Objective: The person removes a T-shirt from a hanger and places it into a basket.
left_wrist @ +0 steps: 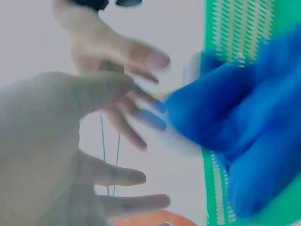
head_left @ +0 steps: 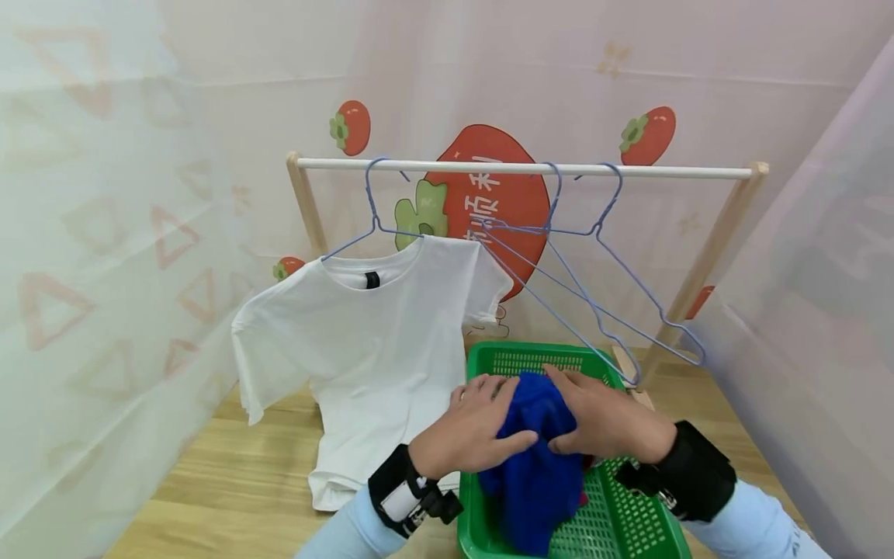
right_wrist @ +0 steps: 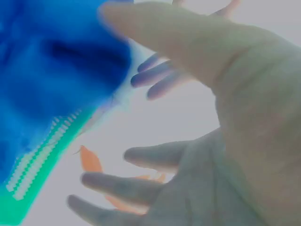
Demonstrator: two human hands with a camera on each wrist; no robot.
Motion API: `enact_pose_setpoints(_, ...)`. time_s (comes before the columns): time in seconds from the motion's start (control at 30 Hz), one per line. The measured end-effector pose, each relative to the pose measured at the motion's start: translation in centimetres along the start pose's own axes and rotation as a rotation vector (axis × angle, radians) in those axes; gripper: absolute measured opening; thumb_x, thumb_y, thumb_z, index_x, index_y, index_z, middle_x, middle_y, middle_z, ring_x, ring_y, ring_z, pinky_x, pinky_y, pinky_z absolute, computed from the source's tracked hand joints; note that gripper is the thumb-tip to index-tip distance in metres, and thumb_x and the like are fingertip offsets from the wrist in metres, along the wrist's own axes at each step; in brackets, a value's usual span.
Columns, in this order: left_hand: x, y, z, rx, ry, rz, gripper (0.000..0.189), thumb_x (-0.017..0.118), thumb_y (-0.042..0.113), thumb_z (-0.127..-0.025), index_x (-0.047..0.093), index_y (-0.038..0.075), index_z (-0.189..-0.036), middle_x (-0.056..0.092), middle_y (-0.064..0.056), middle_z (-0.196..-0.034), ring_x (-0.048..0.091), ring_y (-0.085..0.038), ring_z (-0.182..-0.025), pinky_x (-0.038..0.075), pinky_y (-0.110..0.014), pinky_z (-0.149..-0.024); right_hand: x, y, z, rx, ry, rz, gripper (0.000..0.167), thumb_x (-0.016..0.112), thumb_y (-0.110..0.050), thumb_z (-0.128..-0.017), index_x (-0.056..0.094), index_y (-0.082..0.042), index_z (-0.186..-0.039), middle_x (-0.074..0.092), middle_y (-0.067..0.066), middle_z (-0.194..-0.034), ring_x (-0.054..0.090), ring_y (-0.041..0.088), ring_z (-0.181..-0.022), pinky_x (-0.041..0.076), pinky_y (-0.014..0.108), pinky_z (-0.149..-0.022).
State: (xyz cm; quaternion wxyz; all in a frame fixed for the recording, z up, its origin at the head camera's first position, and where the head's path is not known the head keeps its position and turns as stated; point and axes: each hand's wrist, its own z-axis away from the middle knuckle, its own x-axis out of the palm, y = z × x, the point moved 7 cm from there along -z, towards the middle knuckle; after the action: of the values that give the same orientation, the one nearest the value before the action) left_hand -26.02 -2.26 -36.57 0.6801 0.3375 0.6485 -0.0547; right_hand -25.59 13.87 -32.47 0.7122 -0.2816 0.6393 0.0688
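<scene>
A bundle of blue cloth (head_left: 534,458) rises from the green basket (head_left: 632,497) in the head view; its kind of garment cannot be made out. My left hand (head_left: 478,423) is on its left side, fingers spread and the thumb toward the cloth. On the other side is my right hand (head_left: 604,415), also with spread fingers. In the left wrist view a gap shows between the left fingers (left_wrist: 127,202) and the blue cloth (left_wrist: 254,117). The right thumb (right_wrist: 141,23) overlaps the cloth's edge in the right wrist view; contact is unclear.
A white T-shirt (head_left: 377,357) hangs on a blue hanger (head_left: 375,217) at the rack's left. Two more blue hangers (head_left: 615,268) dangle from the white rod (head_left: 447,167) above the basket. Wooden posts (head_left: 705,264) hold the rod. Strawberry-printed curtain (head_left: 244,116) surrounds the wooden table (head_left: 230,481).
</scene>
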Motion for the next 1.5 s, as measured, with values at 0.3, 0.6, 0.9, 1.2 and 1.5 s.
enact_pose_setpoints(0.3,-9.4,-6.6,5.7,-0.014,0.689,-0.110,0.045,0.076,0.018,-0.091,0.065,0.004,-0.132,0.068,-0.018,-0.130,0.062,-0.043,-0.122,0.052,-0.060,-0.099,1.1,9.1,0.8,0.177,-0.017,-0.100,0.064,0.067,-0.036,-0.103,0.053,0.018,-0.135,0.063,0.040,-0.121,0.065,0.055,-0.111,0.055,0.057,-0.090)
enact_pose_setpoints(0.6,-18.9,-14.8,12.5,-0.282,1.126,-0.276,0.047,0.067,0.014,-0.089,0.061,-0.002,-0.133,0.060,-0.028,-0.132,0.049,-0.052,-0.120,0.041,-0.065,-0.090,-2.0,19.4,-0.8,0.410,0.294,-0.136,0.087,0.057,-0.043,-0.105,0.026,0.028,-0.145,0.029,0.062,-0.137,0.037,0.076,-0.125,0.040,0.075,-0.097)
enact_pose_setpoints(0.9,-20.7,-19.9,9.7,-0.390,0.868,-0.276,0.039,0.048,0.035,-0.109,0.069,0.006,-0.124,0.075,-0.022,-0.109,0.067,-0.046,-0.086,0.050,-0.061,-0.066,-5.0,24.4,-5.2,0.524,0.748,-0.797,0.077,0.074,-0.048,-0.095,0.043,-0.008,-0.153,0.070,-0.003,-0.123,0.064,0.013,-0.112,0.048,0.026,-0.094)
enact_pose_setpoints(1.2,-18.8,-19.0,10.3,-0.275,0.932,-0.350,0.027,0.064,0.027,-0.106,0.072,0.002,-0.104,0.063,-0.013,-0.065,0.056,-0.030,-0.052,0.034,-0.034,-0.044,-4.0,26.6,-6.1,0.691,1.086,-0.931,0.044,0.060,-0.044,-0.096,0.048,-0.018,-0.063,0.039,-0.015,-0.053,0.042,0.011,-0.062,0.035,0.028,-0.064)
enact_pose_setpoints(1.5,-21.6,-16.6,13.3,-0.247,1.241,-0.447,0.034,0.063,0.035,-0.106,0.069,0.006,-0.089,0.071,-0.020,-0.074,0.065,-0.051,-0.062,0.036,-0.055,-0.044,-3.8,26.6,-6.3,0.662,1.141,-0.903,0.037,0.052,-0.038,-0.098,0.047,-0.014,-0.070,0.037,-0.015,-0.051,0.039,0.010,-0.051,0.032,0.029,-0.054)
